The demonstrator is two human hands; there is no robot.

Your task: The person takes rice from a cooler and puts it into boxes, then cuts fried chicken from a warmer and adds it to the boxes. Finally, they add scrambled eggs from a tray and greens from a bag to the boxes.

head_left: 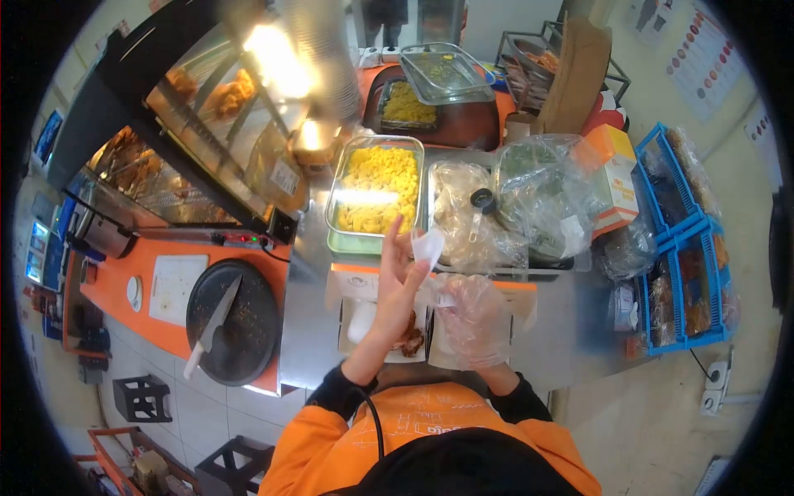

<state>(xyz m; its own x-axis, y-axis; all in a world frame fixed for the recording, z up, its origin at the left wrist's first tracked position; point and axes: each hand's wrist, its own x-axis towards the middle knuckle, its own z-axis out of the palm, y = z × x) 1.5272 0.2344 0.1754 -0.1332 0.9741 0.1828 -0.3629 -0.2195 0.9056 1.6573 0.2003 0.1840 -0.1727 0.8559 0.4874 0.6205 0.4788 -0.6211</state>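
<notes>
My left hand (399,277), bare, reaches up over an open takeaway box, its index finger stretched out. A small white, half see-through plastic piece (428,246) is pinched at its thumb. My right hand (473,312) wears a loose clear plastic glove, its fingers bent together. A small whitish bit shows at those fingertips, and I cannot tell what it is. Under my left forearm the box holds a white rice mound (361,321) and browned fried chicken (411,341). A second open box (448,351) lies beneath my right hand.
Beyond my hands are a glass tray of yellow chopped food (379,186) and plastic-covered trays (467,211). A heated display case (207,124) stands left, above a knife (217,324) on a round black board (258,335). Blue baskets (682,281) with packets stand right.
</notes>
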